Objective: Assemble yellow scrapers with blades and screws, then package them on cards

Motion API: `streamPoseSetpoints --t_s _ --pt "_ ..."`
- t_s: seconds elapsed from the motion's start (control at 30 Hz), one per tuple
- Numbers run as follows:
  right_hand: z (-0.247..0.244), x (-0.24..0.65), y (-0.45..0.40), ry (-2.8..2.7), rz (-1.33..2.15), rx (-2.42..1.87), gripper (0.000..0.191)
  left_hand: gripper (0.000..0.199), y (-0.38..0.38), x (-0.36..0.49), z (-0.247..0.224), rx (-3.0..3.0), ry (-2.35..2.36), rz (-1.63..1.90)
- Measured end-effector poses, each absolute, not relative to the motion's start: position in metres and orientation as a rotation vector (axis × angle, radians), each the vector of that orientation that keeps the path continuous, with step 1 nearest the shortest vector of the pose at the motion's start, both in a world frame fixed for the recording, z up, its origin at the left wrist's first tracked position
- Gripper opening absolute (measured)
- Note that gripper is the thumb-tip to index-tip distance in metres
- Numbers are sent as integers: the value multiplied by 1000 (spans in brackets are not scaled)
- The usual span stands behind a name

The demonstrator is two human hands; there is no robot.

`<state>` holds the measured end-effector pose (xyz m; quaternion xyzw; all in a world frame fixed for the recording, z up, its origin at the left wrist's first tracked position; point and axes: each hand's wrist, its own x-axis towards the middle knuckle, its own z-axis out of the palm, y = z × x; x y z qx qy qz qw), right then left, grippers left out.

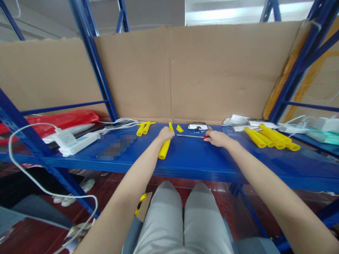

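My left hand [166, 134] is closed around the upper part of a yellow tube [164, 150], whose wide open end points toward me over the blue shelf [196, 155]. In my right hand [218, 138] is a screwdriver [188, 136], gripped by its red handle. Its long thin metal shaft points left, toward the tube, with the tip a short gap away from it. Behind the shaft lie a small yellow piece [179, 129] and a small black-and-white box [197, 126]. Tiny pieces sit in front of that box, too small to make out.
Several yellow tubes [272, 138] lie in a group at the right, near white packets [238, 120]. Two yellow handle-like pieces [144, 129] lie at left, beside white cables and a power strip [79, 144]. Cardboard [212, 70] walls the back between blue posts [99, 67].
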<state>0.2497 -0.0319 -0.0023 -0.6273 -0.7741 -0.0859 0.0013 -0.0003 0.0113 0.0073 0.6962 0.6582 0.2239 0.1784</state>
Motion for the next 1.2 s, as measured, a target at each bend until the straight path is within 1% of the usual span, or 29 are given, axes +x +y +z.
streamPoseSetpoints --t_s 0.17,0.67,0.77,0.83,0.93,1.03,1.1,1.2 --pt "-6 257 -26 -2407 -260 -2010 31 22 11 0 8 1981 1853 625" --pt "-14 264 -15 -2319 -315 -1984 28 17 16 -1 4 1954 1828 660" --pt "-14 264 -15 -2315 -289 -1987 29 22 17 -1 1 1986 1740 672" --pt "-13 263 -16 -2314 -271 -1989 29 28 16 -1 0 2011 1625 671" --pt "-13 263 -16 -2311 -250 -1992 29 45 11 -1 1 2014 1517 643" --pt "-12 263 -17 -2302 -247 -1995 29 62 4 1 4 2068 1512 615" --pt "-11 263 -17 -2301 -245 -1997 28 62 0 2 7 2174 1511 570" --pt "-10 262 -18 -2305 -238 -2004 27 55 -5 4 10 2330 1526 502"
